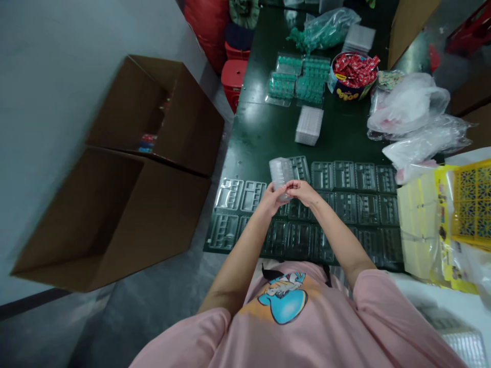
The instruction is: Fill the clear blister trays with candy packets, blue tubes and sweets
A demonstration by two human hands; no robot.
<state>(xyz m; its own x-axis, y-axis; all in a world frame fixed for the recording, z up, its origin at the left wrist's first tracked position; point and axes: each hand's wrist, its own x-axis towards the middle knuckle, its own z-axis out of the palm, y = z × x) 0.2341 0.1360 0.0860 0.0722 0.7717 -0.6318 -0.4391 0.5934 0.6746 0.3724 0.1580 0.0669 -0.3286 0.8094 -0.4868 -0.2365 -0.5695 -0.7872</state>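
Note:
My left hand is wrapped round the lower end of a stack of clear plastic trays, held tilted above the table. At the stack's right edge, my right hand pinches with its fingertips; whether a single tray is between them I cannot make out. Rows of clear trays with moulded compartments, such as this one, lie side by side on the dark green table around my hands. Another neat stack of clear trays stands a little farther back.
Farther back are trays of green pieces, a bag of green pieces and a tub of red packets. Plastic bags and a yellow basket lie right. Open cardboard boxes stand left, near red stools.

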